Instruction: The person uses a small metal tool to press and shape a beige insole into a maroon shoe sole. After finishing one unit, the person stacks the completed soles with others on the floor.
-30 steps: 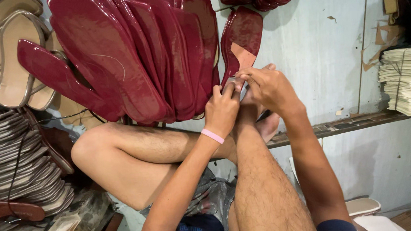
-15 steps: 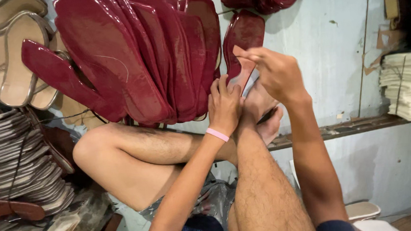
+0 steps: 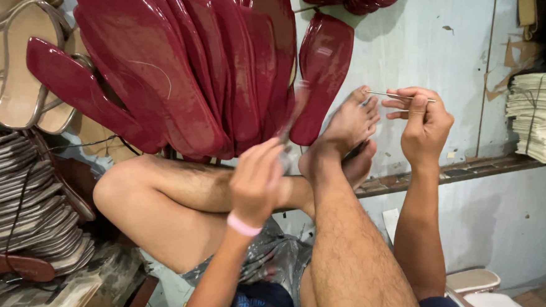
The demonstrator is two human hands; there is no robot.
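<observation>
Though blurred by motion, clearly curled shut: left hand [image 3: 256,185] with the pink wristband, low over the bare shins, well apart from the other hand. Cannot tell what, if anything, lies inside the fist; only a faint smeared streak rising from it.

Just beyond, bare crossed feet [image 3: 346,131], toes up against the wall.

Further right and higher, right hand [image 3: 424,124], fingertips pinched on a thin straight metal needle [image 3: 401,96] held level, its point close to the toes.

Behind the toes, upright against the pale wall [image 3: 441,39]: single glossy dark red shoe sole [image 3: 324,70], lower end hidden by the foot, touched by neither hand.

Compared with half a second ago: both hands then pressed together at that sole beside the foot, now drawn apart, left down and back, right out to the side with the needle free. Judged as a stitch or prick finished and the tool pulled clear.

Farthest back, unchanged: fanned stack of matching dark red soles [image 3: 175,71] and a bundle of pale sheets [image 3: 539,118] on the ledge.
</observation>
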